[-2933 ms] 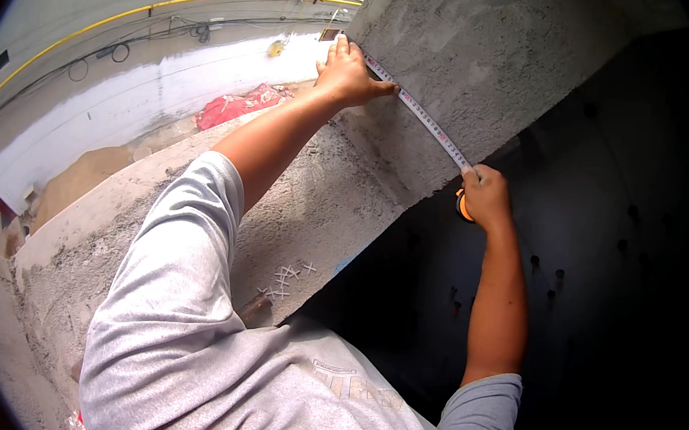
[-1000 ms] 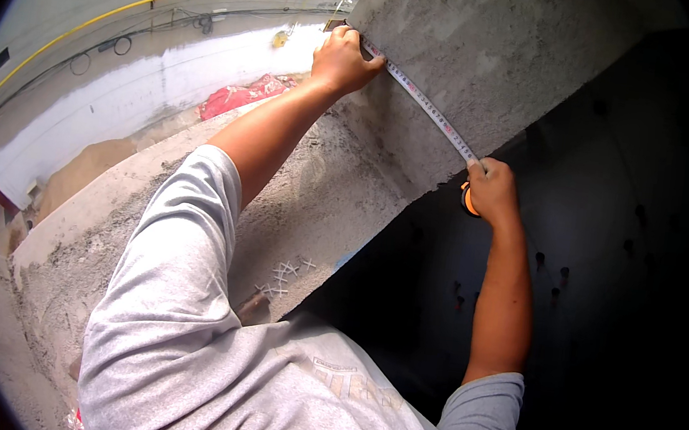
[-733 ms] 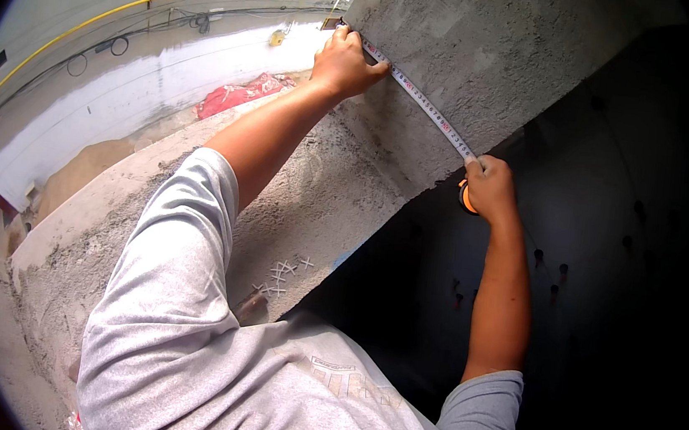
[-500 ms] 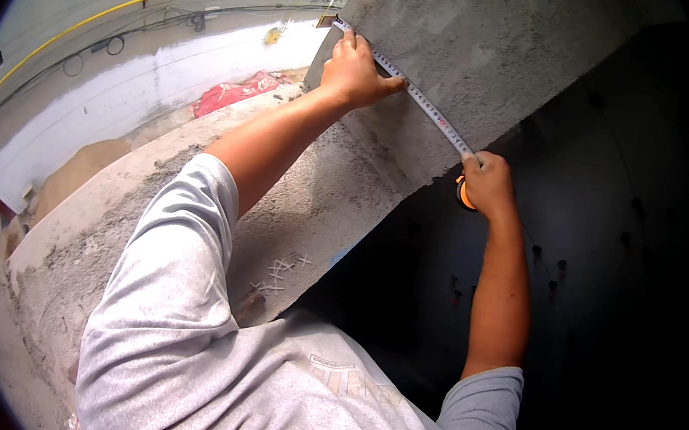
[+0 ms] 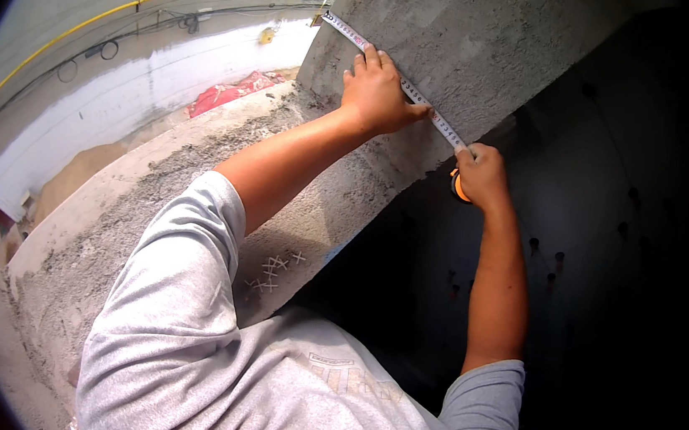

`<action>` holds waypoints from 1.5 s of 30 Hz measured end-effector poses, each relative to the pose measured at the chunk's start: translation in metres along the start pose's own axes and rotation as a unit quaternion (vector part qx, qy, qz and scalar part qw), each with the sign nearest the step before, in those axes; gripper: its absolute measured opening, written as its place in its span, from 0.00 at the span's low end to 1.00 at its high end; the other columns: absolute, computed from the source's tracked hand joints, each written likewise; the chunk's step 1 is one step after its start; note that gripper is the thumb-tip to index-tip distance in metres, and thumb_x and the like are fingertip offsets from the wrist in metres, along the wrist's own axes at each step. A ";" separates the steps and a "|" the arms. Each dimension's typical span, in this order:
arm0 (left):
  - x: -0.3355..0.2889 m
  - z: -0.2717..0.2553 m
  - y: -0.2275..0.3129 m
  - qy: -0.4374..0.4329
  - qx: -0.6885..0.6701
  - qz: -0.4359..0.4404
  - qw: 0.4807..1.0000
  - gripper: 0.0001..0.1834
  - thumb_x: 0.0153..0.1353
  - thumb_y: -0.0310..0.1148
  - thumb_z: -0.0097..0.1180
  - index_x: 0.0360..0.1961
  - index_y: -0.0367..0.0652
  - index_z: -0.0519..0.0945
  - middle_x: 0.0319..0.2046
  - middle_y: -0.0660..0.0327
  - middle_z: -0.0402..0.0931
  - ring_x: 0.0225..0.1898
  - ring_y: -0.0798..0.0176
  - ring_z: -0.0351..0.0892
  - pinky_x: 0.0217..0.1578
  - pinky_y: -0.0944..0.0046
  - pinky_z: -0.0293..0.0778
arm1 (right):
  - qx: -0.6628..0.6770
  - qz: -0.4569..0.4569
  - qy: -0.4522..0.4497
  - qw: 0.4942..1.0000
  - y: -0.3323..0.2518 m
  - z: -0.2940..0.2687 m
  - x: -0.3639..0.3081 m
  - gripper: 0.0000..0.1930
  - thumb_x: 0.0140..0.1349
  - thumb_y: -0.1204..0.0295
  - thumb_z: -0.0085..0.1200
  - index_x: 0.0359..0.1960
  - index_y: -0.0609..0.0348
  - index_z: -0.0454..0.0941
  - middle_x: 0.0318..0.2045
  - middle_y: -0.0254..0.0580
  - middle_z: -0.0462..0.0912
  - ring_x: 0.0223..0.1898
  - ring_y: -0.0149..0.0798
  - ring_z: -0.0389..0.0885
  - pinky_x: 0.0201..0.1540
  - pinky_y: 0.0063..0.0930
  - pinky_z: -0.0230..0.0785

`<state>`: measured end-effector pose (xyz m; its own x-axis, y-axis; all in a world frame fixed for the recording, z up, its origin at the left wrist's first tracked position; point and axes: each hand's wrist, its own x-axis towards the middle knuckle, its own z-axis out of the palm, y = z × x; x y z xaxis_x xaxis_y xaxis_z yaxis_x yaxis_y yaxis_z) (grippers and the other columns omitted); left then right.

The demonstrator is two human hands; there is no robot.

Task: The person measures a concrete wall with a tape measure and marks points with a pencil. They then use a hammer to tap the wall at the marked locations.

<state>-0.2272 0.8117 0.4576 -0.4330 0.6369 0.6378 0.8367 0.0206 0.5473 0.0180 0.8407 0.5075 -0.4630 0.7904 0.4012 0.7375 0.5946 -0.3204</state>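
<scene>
The tape measure's blade point(image 5: 381, 68) lies stretched across the rough grey concrete wall point(image 5: 481, 36) — the left hand point(image 5: 378, 93) presses it flat with spread fingers, the right hand point(image 5: 481, 175) is clenched around the orange case point(image 5: 455, 186) at the wall's edge.

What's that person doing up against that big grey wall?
A person in a grey T-shirt is stretching a tape measure across a rough grey concrete wall. The left hand presses the tape flat against the wall about midway along it. The right hand grips the orange tape case at the wall's right edge, next to a dark surface. The tape's far end reaches the wall's left edge. Small white cross-shaped tile spacers lie on the rough concrete ledge below.
</scene>
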 end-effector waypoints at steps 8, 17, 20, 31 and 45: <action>0.016 -0.002 -0.034 0.000 -0.061 -0.029 0.998 0.62 0.51 0.67 0.75 0.74 0.31 0.66 0.75 0.40 0.62 0.76 0.39 0.62 0.73 0.44 0.64 | 0.016 -0.005 0.001 1.000 0.006 0.003 0.001 0.22 0.71 0.64 0.59 0.23 0.70 0.75 0.17 0.55 0.74 0.18 0.45 0.73 0.27 0.45 0.68; 0.061 -0.011 -0.089 0.006 -0.032 -0.077 0.996 0.77 0.42 0.75 0.76 0.80 0.32 0.55 0.79 0.42 0.57 0.80 0.43 0.56 0.75 0.45 0.59 | -0.006 -0.004 0.000 1.000 -0.002 -0.001 -0.001 0.21 0.71 0.63 0.59 0.24 0.70 0.76 0.19 0.59 0.76 0.20 0.53 0.76 0.29 0.48 0.69; 0.080 -0.024 -0.110 0.002 -0.017 -0.104 0.994 0.77 0.42 0.76 0.75 0.80 0.31 0.56 0.79 0.43 0.60 0.79 0.43 0.59 0.75 0.45 0.61 | -0.008 -0.011 0.004 1.000 -0.003 -0.001 -0.001 0.22 0.71 0.63 0.59 0.24 0.70 0.77 0.19 0.60 0.77 0.20 0.55 0.76 0.29 0.49 0.69; 0.086 -0.028 -0.127 -0.036 -0.170 -0.080 0.982 0.47 0.49 0.54 0.81 0.63 0.34 0.77 0.58 0.43 0.82 0.63 0.47 0.81 0.65 0.55 0.75 | 0.065 0.017 -0.034 0.997 0.001 -0.004 0.001 0.21 0.73 0.65 0.58 0.24 0.69 0.77 0.16 0.43 0.75 0.20 0.31 0.72 0.26 0.40 0.66; 0.101 -0.018 -0.148 -0.046 -0.175 -0.064 0.981 0.36 0.59 0.49 0.76 0.62 0.38 0.79 0.57 0.45 0.84 0.61 0.45 0.83 0.61 0.53 0.77 | 0.051 0.019 -0.037 0.998 0.001 -0.003 0.004 0.22 0.73 0.65 0.59 0.22 0.69 0.77 0.15 0.38 0.72 0.19 0.28 0.69 0.24 0.37 0.64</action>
<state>-0.4006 0.8588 0.4512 -0.4815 0.7141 0.5081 0.6032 -0.1506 0.7832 0.0186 0.8438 0.5109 -0.4742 0.8186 0.3241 0.7030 0.5737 -0.4204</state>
